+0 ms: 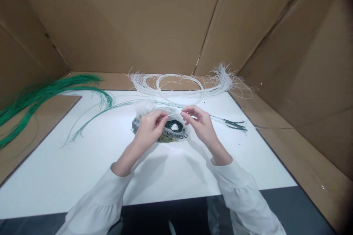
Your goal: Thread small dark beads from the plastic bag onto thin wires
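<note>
A thin whitish strand (174, 114) spans the short gap between my hands. The fingers of my left hand (151, 125) are pinched on its left part. Thumb and forefinger of my right hand (200, 122) close on its other end, and the remaining fingers are bent. Just below the strand sits an open plastic bag (180, 136) with dark printing. Inside it lie small dark green pieces (171, 123), bead-like, with a white patch (175, 127) in the middle. My left hand partly covers the bag.
Behind the bag lies a coiled bundle of white strands (215, 90). Green strands (35, 99) spread at the left. Thin green strands with dark, beaded-looking ends (235, 124) extend to the right. Cardboard walls (132, 22) enclose the white tabletop (171, 176).
</note>
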A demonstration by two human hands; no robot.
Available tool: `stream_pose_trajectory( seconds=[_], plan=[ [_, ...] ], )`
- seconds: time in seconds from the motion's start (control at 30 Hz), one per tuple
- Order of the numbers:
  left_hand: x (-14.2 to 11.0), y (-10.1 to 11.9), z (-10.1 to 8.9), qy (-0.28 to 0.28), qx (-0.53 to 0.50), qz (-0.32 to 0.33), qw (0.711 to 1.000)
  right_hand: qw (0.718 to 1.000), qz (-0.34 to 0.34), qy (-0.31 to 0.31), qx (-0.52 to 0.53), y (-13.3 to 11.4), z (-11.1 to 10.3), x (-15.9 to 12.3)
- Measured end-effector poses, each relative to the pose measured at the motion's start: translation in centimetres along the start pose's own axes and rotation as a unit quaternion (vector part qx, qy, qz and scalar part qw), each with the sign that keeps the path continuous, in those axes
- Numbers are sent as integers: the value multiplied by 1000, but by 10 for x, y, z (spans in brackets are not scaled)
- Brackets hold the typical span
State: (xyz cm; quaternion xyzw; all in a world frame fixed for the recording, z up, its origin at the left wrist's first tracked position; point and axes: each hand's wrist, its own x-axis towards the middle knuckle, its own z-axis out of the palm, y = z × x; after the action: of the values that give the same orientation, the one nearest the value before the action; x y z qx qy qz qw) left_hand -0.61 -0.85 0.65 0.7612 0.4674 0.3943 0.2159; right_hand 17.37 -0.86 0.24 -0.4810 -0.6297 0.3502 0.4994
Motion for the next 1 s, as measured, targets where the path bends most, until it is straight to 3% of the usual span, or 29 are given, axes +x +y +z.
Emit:
stream_pose_trajectory(
  seconds=[0.1,0.23,0.43,0.6,0.7,0.8,0.9,1.0],
  plan=[
    [1,-1,0,5,-48,-51,998,985,-66,45,-150,8,1,1],
    [3,-2,2,-11,-126,-104,987,925,-146,-9,-351,28,13,1],
    [6,-3,3,-19,-193,-128,973,891,-160,-45,-422,50,34,7],
    [5,-2,2,-20,-196,-131,972,897,-159,-34,-411,40,31,6],
    [5,-3,1,-15,-191,-122,974,941,-147,23,-305,25,22,3],
    [3,-1,2,-10,-190,-113,975,996,-64,41,-44,12,13,3],
    [1,3,1,-1,-196,-102,975,980,33,22,195,5,9,3],
    [-2,8,0,14,-203,-79,976,950,71,-4,304,1,8,2]
  ],
)
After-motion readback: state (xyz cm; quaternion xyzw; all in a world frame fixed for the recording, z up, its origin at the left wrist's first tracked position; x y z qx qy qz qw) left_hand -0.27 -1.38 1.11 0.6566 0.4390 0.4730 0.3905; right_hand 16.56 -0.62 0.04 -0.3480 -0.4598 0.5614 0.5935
